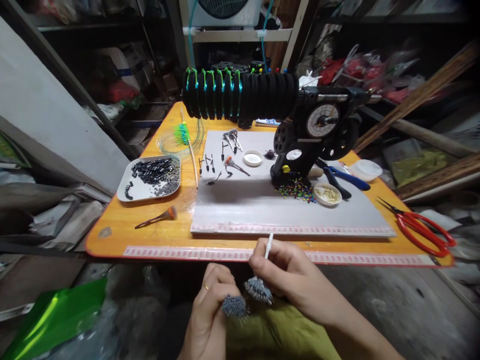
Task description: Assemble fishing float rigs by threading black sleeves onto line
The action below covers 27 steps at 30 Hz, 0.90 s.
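Note:
Below the table's front edge, my left hand (213, 305) is closed around a bundle of thin pieces with small grey tips (235, 306); the rest of that bundle is hidden in the fist. To its right, my right hand (283, 267) pinches a second grey-tipped bundle (258, 290), whose white wrapped stem (269, 245) sticks up between thumb and fingers. Both bundles have their tips fanned out downward, close together but apart. Similar grey-tipped bundles (231, 135) lie at the back of the grey board (240, 210).
A black roller stand (258, 95) rises over the board. Around it are a tray of black and grey bits (129, 192), orange-tipped bundle (161, 217), coloured beads (296, 190), a bead dish (328, 202), red-handled scissors (423, 230) and blue pliers (348, 179).

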Tool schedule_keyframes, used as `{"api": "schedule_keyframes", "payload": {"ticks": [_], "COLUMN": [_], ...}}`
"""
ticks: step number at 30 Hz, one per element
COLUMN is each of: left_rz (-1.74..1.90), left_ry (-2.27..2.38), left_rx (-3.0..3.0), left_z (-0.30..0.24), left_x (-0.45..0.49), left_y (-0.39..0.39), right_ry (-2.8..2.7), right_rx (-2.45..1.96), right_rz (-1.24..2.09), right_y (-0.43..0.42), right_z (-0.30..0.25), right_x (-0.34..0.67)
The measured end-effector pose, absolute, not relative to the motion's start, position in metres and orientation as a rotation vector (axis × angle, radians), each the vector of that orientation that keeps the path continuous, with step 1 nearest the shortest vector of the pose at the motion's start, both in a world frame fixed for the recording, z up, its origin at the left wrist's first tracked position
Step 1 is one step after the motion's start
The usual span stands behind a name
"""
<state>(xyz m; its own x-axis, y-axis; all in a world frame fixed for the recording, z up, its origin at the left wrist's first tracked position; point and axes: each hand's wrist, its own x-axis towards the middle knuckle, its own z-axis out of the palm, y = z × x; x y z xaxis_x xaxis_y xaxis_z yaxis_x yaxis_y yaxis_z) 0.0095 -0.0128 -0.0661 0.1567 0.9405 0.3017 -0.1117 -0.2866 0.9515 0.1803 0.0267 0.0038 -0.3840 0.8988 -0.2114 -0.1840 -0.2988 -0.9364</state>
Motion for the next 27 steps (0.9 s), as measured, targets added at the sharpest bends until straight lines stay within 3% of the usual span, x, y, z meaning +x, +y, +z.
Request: {"api": "schedule_keyframes", "payload": {"ticks": [11,19,27], "left_rz": [1.004,1.003,0.962], "left_ry": [0.832,0.723,0.463], "left_rx": [0.56,0.486,0.396], "left_z": [-0.046,-0.045,-0.047], "left_x": [0.01,0.013,0.016], "left_y": [-0.024,-0.02,-0.015], "right_ry": [-1.22,-1.466,-1.565], "right_rx": [-1.003,-1.096,-1.151], "right_rz": [1.624,1.38,1.386], "right_y": [0.021,0.024,0.026], "right_z": [0.006,0.004,0.007], "right_x": [0.187,0.186,0.187]}}
